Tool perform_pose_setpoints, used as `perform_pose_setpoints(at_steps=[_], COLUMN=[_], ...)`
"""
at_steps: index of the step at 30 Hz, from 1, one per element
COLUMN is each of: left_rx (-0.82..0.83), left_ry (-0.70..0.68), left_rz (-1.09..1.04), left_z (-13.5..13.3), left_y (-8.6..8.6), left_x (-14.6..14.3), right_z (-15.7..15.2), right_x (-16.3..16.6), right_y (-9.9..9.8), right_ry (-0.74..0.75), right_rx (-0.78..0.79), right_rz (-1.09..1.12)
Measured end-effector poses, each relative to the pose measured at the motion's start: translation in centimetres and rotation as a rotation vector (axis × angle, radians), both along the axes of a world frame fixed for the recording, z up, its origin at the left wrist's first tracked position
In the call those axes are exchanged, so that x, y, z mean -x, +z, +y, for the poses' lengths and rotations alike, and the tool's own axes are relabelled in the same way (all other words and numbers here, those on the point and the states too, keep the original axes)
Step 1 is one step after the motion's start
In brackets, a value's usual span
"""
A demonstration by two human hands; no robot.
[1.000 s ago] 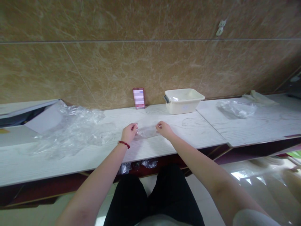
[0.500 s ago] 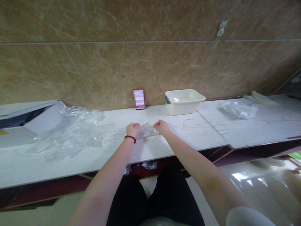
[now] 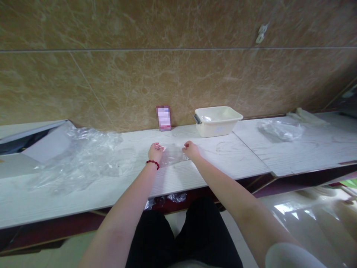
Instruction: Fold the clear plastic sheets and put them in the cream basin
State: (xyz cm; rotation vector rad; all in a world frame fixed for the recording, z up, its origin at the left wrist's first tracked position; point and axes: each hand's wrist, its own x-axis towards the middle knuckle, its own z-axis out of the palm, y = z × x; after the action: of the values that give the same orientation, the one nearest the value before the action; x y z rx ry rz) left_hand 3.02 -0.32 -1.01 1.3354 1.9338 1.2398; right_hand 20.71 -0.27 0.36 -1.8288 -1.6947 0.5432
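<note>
A small clear plastic bag [image 3: 172, 155] lies on the white counter [image 3: 212, 163] straight ahead of me. My left hand [image 3: 155, 152], with a red bead bracelet at the wrist, has its fingers curled on the bag's left edge. My right hand [image 3: 190, 150] pinches the bag's right edge. The bag is stretched flat between both hands.
A heap of crumpled clear plastic [image 3: 83, 156] covers the counter to the left. A cream plastic tub [image 3: 216, 120] stands against the marble wall at right, next to a small red box [image 3: 164, 118]. More clear plastic [image 3: 280, 129] lies far right. Shiny floor shows below right.
Both hands have drawn closer together and slightly away from me, and the bag between them has gone from bunched to flat on the counter.
</note>
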Motion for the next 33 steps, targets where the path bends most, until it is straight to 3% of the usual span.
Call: perform_pose_setpoints(at_steps=[6, 13, 17, 20, 22, 30, 33], left_rx=[0.003, -0.027, -0.08, -0.039, 0.009, 0.045, 0.038], left_ry=[-0.088, -0.175, -0.407, -0.65, -0.741, -0.768, -0.764], left_rz=[0.087, 0.333, 0.487, 0.73, 0.88, 0.966, 0.976], left_z=[0.7, 0.5, -0.7, -1.6, -2.0, -2.8, -3.0], left_y=[0.0, 1.0, 1.4, 1.0, 0.6, -0.1, -0.1], left_x=[0.3, 0.6, -0.2, -1.1, -1.5, -1.8, -1.7], right_z=[0.8, 0.7, 0.6, 0.6, 0.7, -0.8, -2.3], right_x=[-0.3, -0.4, -0.4, -0.5, -0.5, -1.8, -2.7], right_y=[-0.4, -0.1, -0.2, -0.2, -0.2, 0.8, 1.3], right_ry=[0.005, 0.023, 0.04, 0.052, 0.054, 0.033, 0.13], right_rx=[-0.012, 0.009, 0.0, 0.01, 0.023, 0.112, 0.185], right_rz=[0.005, 0.027, 0.014, 0.008, 0.009, 0.084, 0.155])
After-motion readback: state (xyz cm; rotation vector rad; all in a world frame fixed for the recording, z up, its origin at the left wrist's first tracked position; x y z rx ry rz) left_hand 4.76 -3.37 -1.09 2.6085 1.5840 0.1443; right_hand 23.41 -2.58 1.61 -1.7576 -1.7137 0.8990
